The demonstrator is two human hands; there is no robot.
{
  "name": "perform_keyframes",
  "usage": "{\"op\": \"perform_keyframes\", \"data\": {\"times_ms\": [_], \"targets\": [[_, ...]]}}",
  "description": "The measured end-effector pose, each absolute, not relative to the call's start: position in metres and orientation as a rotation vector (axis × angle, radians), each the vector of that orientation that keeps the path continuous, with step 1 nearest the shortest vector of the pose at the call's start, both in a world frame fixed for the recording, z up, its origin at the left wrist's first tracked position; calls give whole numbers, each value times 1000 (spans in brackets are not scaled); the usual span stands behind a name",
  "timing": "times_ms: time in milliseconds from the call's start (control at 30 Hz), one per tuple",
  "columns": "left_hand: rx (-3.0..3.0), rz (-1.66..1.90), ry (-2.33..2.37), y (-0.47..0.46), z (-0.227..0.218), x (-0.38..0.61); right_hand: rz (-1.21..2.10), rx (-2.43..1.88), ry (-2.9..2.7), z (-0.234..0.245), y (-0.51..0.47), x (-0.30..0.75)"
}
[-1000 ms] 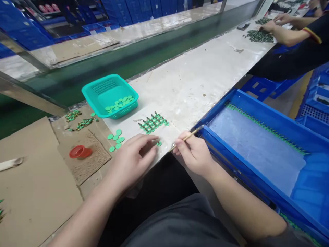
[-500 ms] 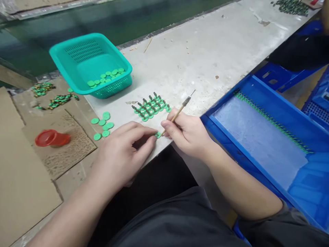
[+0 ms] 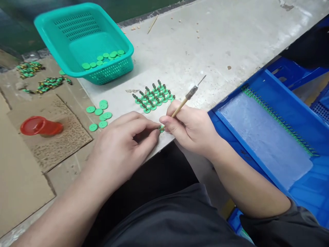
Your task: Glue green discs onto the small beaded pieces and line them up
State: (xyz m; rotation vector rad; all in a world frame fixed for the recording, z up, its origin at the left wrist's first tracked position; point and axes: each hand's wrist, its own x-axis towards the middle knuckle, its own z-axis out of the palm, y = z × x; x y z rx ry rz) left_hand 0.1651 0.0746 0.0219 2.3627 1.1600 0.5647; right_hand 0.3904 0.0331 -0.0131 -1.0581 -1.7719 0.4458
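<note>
My right hand (image 3: pixel 191 128) is closed round a thin wooden-handled tool (image 3: pixel 185 100) whose metal tip points up and to the right. My left hand (image 3: pixel 123 147) rests on the table's near edge, its curled fingertips touching a small green piece (image 3: pixel 161 128) that both hands meet at. Just beyond them stand rows of small green-based parts with dark pins (image 3: pixel 153 96). Several loose green discs (image 3: pixel 99 114) lie to the left of my left hand.
A teal basket (image 3: pixel 77 24) with green discs in it stands at the back left. A red cap (image 3: pixel 38 126) lies on cardboard (image 3: pixel 48 140) at left. A blue bin (image 3: pixel 290 89) at right holds a row of finished green parts (image 3: pixel 277 118).
The camera has tilted down and closer. My right hand moved left to meet my left hand at the small green piece, the tool's tip swinging upward.
</note>
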Motion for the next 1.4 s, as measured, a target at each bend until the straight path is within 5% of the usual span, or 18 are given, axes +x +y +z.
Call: {"op": "perform_keyframes", "data": {"times_ms": [1400], "targets": [[2384,558,1140,74,18,164,520,-1129,-1807,-5,33,389]]}}
